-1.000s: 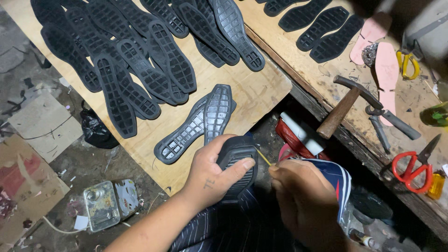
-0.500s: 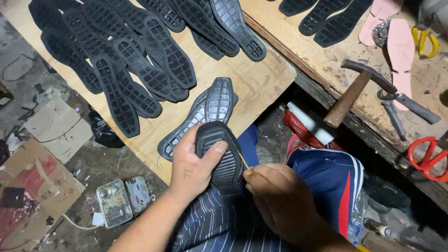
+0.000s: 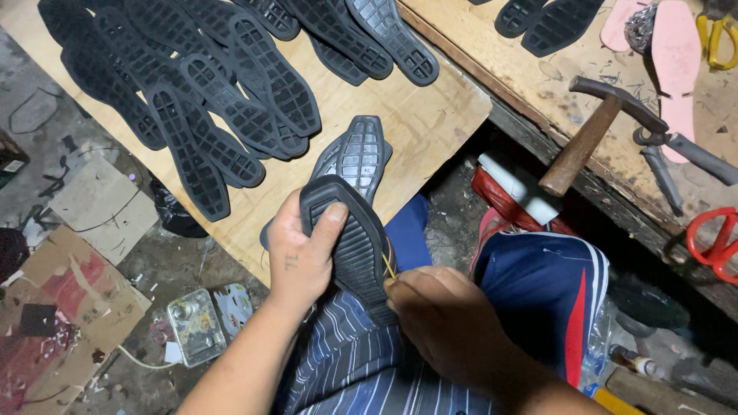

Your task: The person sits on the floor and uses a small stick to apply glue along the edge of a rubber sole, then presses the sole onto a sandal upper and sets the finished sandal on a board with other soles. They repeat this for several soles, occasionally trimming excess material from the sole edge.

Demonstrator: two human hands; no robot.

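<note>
Black rubber sole (image 3: 350, 234) sits over the lap, tread up, clamped in left hand (image 3: 301, 257). Right hand (image 3: 446, 323) is closed on a thin yellow tool (image 3: 389, 267) touching its edge, near the table (image 3: 430, 115).

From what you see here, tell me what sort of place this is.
Probably a small shoemaking or shoe-repair workshop: rows of black rubber soles on a wooden board, with a hammer and red scissors on the worn bench.

Wooden-handled hammer (image 3: 592, 138), red scissors (image 3: 715, 238), pink insoles (image 3: 673, 54) on the workbench (image 3: 492, 46).
</note>
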